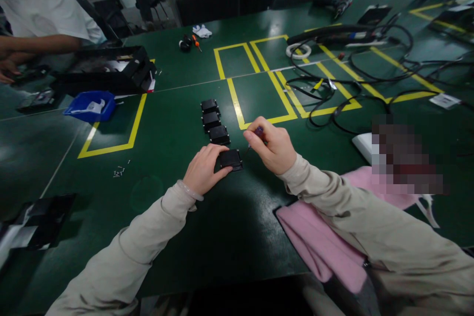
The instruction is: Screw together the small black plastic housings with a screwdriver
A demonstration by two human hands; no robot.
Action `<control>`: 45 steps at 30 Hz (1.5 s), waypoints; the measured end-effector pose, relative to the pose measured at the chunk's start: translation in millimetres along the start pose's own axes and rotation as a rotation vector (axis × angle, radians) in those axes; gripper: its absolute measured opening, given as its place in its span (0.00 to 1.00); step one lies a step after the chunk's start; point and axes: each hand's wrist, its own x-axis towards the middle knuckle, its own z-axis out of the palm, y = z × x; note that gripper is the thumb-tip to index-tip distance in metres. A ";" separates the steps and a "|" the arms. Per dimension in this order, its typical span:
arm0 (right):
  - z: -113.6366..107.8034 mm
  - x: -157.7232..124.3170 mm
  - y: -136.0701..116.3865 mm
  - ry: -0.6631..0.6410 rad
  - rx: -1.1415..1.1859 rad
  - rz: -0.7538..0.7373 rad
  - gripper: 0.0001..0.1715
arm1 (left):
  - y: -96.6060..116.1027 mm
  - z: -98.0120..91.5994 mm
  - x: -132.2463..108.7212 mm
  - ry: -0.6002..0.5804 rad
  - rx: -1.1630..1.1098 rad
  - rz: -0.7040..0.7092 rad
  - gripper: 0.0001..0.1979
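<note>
My left hand (203, 168) grips a small black square box (231, 159) lying on the green table (166, 133), fingers curled round its left edge. My right hand (271, 145) is closed round a small screwdriver with a purple handle (258, 132), whose thin shaft points down toward the box's right corner. Three more black boxes (214, 121) lie in a row just beyond, toward the table's middle.
Several loose screws (119, 172) lie to the left. A blue bin (89, 105) and a black tray (107, 69) stand far left, by another person's arm (33, 47). Tangled black cables (351, 74) cover the right. A pink cloth (314, 237) lies under my right arm.
</note>
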 end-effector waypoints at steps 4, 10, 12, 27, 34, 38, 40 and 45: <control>-0.3 -0.1 -0.8 -0.018 -0.062 -0.009 0.11 | -0.6 1.2 1.2 -0.007 -0.002 -0.011 0.18; -3.9 0.3 -7.3 -0.089 -0.220 -0.030 0.11 | -0.2 2.0 2.5 -0.011 0.001 -0.005 0.18; -5.7 0.8 -11.2 -0.146 -0.307 -0.036 0.13 | 0.3 2.1 2.6 -0.011 -0.003 0.000 0.18; -14.7 4.1 -15.4 -0.201 -0.453 -0.120 0.16 | 3.1 1.3 -0.2 0.021 0.071 0.073 0.19; -19.8 4.6 -12.2 -0.185 -0.434 -0.094 0.14 | 2.3 -0.2 -1.5 0.005 0.114 0.078 0.20; -20.9 3.8 -7.9 -0.188 -0.381 -0.065 0.19 | 0.8 1.3 -2.5 0.014 0.128 0.097 0.21; -20.7 3.5 -6.8 -0.194 -0.358 -0.043 0.18 | 0.4 2.3 -3.1 0.015 0.130 0.100 0.21; -22.1 3.6 -6.1 -0.213 -0.344 0.004 0.16 | 1.9 2.4 -3.3 -0.001 0.105 0.098 0.21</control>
